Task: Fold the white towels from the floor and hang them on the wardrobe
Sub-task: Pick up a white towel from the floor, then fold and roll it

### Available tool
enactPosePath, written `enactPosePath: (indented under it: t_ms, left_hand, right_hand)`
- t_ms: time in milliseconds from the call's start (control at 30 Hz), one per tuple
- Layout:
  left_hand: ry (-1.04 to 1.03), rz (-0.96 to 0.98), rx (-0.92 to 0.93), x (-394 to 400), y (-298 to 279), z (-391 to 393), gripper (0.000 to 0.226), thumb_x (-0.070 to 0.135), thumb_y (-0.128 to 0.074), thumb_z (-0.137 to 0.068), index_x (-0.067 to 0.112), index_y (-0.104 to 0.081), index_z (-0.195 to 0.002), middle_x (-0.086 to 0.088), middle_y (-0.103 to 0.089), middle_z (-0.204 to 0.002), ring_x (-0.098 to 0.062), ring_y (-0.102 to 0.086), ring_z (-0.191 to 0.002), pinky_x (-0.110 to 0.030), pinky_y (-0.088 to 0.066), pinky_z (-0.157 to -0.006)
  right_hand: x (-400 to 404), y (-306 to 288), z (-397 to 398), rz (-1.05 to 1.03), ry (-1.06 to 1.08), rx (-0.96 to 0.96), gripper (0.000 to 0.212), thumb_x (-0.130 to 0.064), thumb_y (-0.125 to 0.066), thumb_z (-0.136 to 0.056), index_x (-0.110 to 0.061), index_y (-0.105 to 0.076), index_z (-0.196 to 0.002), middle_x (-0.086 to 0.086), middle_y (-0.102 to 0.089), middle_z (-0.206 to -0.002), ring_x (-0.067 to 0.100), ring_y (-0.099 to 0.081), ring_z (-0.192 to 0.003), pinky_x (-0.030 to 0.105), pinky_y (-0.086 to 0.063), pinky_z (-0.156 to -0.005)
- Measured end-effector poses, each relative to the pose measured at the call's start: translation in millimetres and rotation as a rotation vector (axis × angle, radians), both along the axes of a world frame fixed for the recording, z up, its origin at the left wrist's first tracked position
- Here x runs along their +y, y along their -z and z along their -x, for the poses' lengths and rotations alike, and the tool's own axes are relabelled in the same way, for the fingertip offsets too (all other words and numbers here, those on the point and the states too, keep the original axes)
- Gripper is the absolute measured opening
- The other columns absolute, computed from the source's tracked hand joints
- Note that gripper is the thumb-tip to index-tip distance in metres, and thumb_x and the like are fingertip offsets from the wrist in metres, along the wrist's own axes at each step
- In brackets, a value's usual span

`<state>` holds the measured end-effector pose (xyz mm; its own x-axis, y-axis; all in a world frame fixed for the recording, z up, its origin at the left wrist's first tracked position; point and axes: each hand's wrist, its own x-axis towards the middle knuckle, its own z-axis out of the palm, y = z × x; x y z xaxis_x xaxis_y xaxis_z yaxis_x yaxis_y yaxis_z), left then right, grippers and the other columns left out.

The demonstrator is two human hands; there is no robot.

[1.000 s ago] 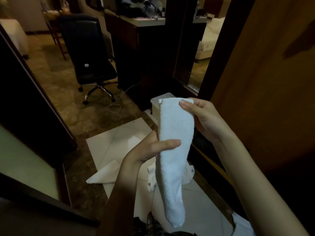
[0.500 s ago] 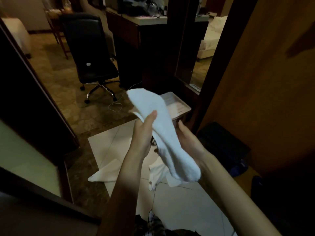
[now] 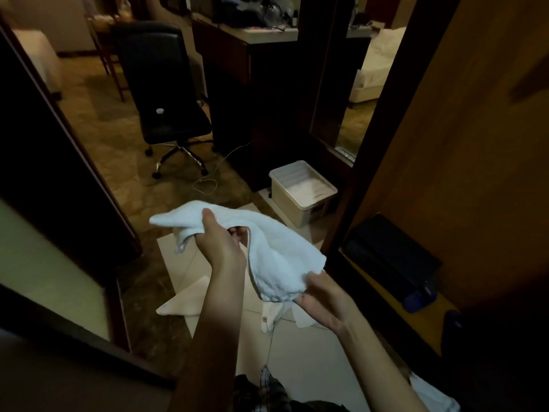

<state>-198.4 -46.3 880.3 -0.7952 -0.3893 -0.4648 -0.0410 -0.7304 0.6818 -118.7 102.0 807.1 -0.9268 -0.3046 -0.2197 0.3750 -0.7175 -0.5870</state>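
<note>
Dim room: black office chair (image 3: 166,93) (on casters), patterned floor (image 3: 98,120).

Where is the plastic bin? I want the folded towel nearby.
In the head view, the plastic bin sits on the floor right of centre, beyond the held white towel, beside the dark desk.

hotel-type bedroom: black office chair (image 3: 166,93) at 11 o'clock beside dark wood desk (image 3: 237,52); white bed (image 3: 377,60) at 1 o'clock; wooden wardrobe (image 3: 475,144) at 3 o'clock; tiled floor (image 3: 297,352).
</note>
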Motion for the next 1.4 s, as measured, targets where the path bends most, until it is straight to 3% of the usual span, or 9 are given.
enactPosePath:
  t_ms: [167, 467, 667, 800, 1000, 1100, 1167, 1300, 1400]
  left_hand:
    - [-0.025, -0.013, -0.018, -5, 4, 0, 0.018, 0.027, -0.049, -0.099, 0.016, -0.047, -0.113, 0.002, -0.059, -0.088, -0.011, -0.061, -0.076, -0.020, -0.051, -0.061]
    - [0.154, 0.038, -0.028, -7, 11, 1, 0.019, 0.026, -0.052, -0.097, 0.021, -0.045, -0.114, 0.003, -0.059, -0.093, -0.013, -0.059, -0.083, -0.027, -0.051, -0.068]
    - [0.251, 0.131, 0.093, -6, 12, 0, 0.016, 0.029, -0.051, -0.098, 0.023, -0.047, -0.112, 0.008, -0.060, -0.099, -0.012, -0.058, -0.095, -0.031, -0.048, -0.086]
    - [0.282, -0.026, 0.133, -9, 11, -1, 0.019, 0.032, -0.047, -0.099, 0.020, -0.049, -0.114, 0.004, -0.063, -0.100, -0.016, -0.061, -0.096, -0.034, -0.051, -0.085]
    - [0.351, -0.195, 0.163, -11, 11, -5, 0.015, 0.032, -0.043, -0.100, 0.021, -0.053, -0.097, -0.003, -0.065, -0.099, -0.022, -0.062, -0.093, -0.037, -0.051, -0.078]
    - [0.366, -0.209, 0.139, -9, 14, -6, 0.020, 0.035, -0.052, -0.095, 0.020, -0.054, -0.108, -0.006, -0.065, -0.109, -0.024, -0.063, -0.099, -0.040, -0.051, -0.084]
    - [0.333, -0.199, 0.099, -8, 18, -5, 0.031, 0.034, -0.061, -0.090, 0.020, -0.052, -0.116, -0.005, -0.065, -0.113, -0.025, -0.063, -0.101, -0.042, -0.053, -0.082]
    - [0.255, -0.191, 0.123, -7, 23, -5, 0.024, 0.037, -0.062, -0.089, 0.022, -0.057, -0.107, -0.005, -0.065, -0.115, -0.025, -0.064, -0.102, -0.043, -0.055, -0.084]
    - [0.209, -0.181, 0.108, -7, 24, -3, 0.029, 0.042, -0.060, -0.089, 0.021, -0.056, -0.109, -0.006, -0.065, -0.114, -0.026, -0.064, -0.102, -0.042, -0.056, -0.082]
  right_hand:
    - [0, -7, -1, -0.354, 0.073, -0.002, 0.037, 0.009, -0.061, -0.081, -0.004, -0.060, -0.115, 0.013, -0.069, -0.114, 0.024, -0.066, -0.106, 0.029, -0.056, -0.081]
    - [36, -27, -4, -0.928, 0.416, 0.069, 0.027, 0.001, -0.067, -0.082, -0.017, -0.069, -0.102, 0.004, -0.073, -0.103, 0.018, -0.069, -0.096, 0.038, -0.058, -0.079]
    - [47, -24, -7, -0.832, 0.502, 0.138, 0.034, 0.013, -0.058, -0.082, -0.014, -0.071, -0.066, 0.013, -0.070, -0.103, 0.037, -0.062, -0.105, 0.058, -0.050, -0.090]
    - [48, -29, -12, -0.833, 0.365, 0.160, 0.036, 0.012, -0.053, -0.082, -0.013, -0.065, -0.059, 0.014, -0.067, -0.081, 0.038, -0.061, -0.091, 0.044, -0.052, -0.076]
    - [57, -36, -18, -0.839, 0.222, 0.139, 0.026, -0.031, -0.061, -0.068, -0.007, -0.071, -0.067, 0.021, -0.065, -0.096, 0.038, -0.060, -0.098, 0.047, -0.049, -0.083]
    - [49, -45, -19, -1.217, 0.289, 0.248, 0.018, -0.016, -0.083, -0.070, -0.013, -0.066, -0.075, 0.005, -0.063, -0.082, 0.019, -0.059, -0.084, 0.033, -0.047, -0.071]
    - [42, -51, -19, -1.377, 0.300, 0.268, 0.042, -0.007, -0.084, -0.066, -0.018, -0.056, -0.094, -0.006, -0.055, -0.094, 0.009, -0.053, -0.090, 0.020, -0.046, -0.067]
    - [34, -60, -20, -1.465, 0.328, 0.263, 0.083, -0.004, -0.086, -0.062, -0.030, -0.042, -0.128, -0.014, -0.047, -0.106, -0.003, -0.048, -0.094, 0.009, -0.043, -0.062]
    - [36, -59, -17, -1.404, 0.303, 0.196, 0.068, -0.005, -0.087, -0.059, -0.022, -0.054, -0.116, -0.009, -0.055, -0.106, 0.005, -0.053, -0.095, 0.011, -0.049, -0.057]
